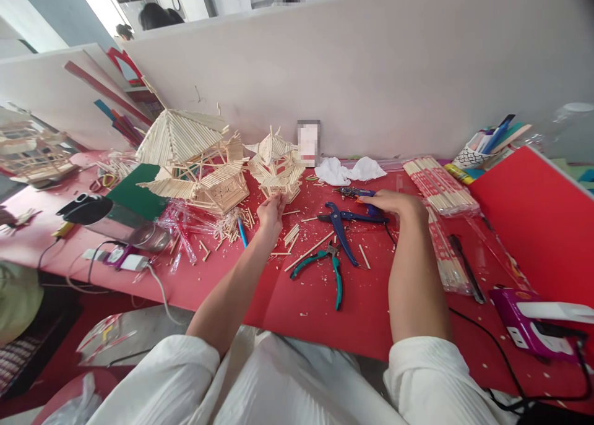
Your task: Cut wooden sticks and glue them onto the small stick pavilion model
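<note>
My left hand (271,210) is closed in a pinch at the front lower edge of a small pavilion model (275,165) built from thin wooden sticks. Whatever its fingertips hold is too small to make out. Over on the right, my right hand (392,202) is closed around a blue glue gun (371,207) with an orange trigger, its nozzle pointing left. Just below lies a blue-handled cutter (341,230). Teal-handled pliers (320,267) rest spread apart nearer to me. Short cut sticks (291,234) lie between my hands.
A larger stick pavilion (185,146) stands at the left, near a clear bottle (125,224). Packs of sticks (439,187), a pen holder (480,150) and a purple power strip (533,326) are on the right. White tissues (346,171) lie by the partition (394,72).
</note>
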A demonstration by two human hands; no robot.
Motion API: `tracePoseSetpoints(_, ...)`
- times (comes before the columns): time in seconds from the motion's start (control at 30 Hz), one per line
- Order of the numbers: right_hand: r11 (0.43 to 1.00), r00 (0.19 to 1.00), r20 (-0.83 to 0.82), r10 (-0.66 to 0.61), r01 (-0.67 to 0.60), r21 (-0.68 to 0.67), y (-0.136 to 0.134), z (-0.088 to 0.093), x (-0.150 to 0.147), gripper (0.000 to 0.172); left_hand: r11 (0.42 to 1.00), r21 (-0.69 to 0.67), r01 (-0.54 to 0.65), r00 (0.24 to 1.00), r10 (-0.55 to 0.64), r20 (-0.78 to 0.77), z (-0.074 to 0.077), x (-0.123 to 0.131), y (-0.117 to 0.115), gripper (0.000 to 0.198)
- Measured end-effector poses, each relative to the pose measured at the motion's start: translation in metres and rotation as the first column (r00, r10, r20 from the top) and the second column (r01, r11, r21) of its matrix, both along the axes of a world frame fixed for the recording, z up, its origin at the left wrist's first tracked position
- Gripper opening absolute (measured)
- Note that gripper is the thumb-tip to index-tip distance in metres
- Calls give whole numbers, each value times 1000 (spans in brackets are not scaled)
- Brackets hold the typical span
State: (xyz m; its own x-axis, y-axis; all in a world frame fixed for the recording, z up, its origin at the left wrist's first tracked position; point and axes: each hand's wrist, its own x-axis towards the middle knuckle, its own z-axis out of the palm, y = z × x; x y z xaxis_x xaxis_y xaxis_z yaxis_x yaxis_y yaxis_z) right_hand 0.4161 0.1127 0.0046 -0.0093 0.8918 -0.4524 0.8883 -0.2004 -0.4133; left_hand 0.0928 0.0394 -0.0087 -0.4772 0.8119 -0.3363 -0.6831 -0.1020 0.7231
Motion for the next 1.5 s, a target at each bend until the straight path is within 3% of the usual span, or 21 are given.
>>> tracePoseSetpoints(0.23,1000,1000,-17,-3,3,16,3,-4,4,76,999,-19,41,999,-41,1,3,-8,-11,17)
tracePoseSetpoints(0.37,1000,1000,-25,11,-10,12,4,-4,5,73,983,-43,180,970,-184,-156,6,-29,-29,13)
tracePoseSetpoints(0.47,1000,1000,-10,6,-6,-12,3,-2,3,75,965,-137,224,826,-262,-498,10,-52,-42,15)
tracePoseSetpoints(0.57,1000,1000,-28,9,-10,-25,0,2,0,72,980,-124,159,539,-191,-820,17,-71,-50,12)
tracePoseSetpoints(0.63,999,999,-34,-5,4,-34,-3,4,-2,69,980,-120,161,352,-171,-920,21,-76,-50,11)
tracePoseSetpoints(0.7,999,999,-25,-33,32,-37,-5,7,-4,68,973,-122,198,230,-167,-959,23,-75,-45,17)
tracePoseSetpoints(0.8,998,998,-23,-51,50,-37,-9,11,-7,64,960,-96,265,187,-148,-971,23,-66,-35,23)
tracePoseSetpoints(0.97,998,998,-28,-50,49,-48,-13,14,-9,59,969,-66,237,346,-147,-927,20,-53,-17,27)
tracePoseSetpoints(1.1,998,995,-94,-36,32,-52,-13,13,-8,58,969,-65,237,300,-136,-944,16,-50,-11,23)
tracePoseSetpoints(1.2,998,996,-85,-35,31,-50,-12,11,-8,60,970,-118,211,139,-149,-979,14,-49,-9,19)
tracePoseSetpoints(1.33,998,998,-39,-50,48,-49,-10,10,-7,61,964,-215,158,-233,-175,-957,12,-48,-7,29)
tracePoseSetpoints(1.4,998,998,-53,-38,35,-50,-10,9,-7,59,967,-219,132,-314,-169,-934,12,-47,-6,32)
tracePoseSetpoints(1.5,998,998,-62,-33,30,-53,-10,11,-8,56,969,-214,126,-353,-158,-922,13,-48,-8,33)
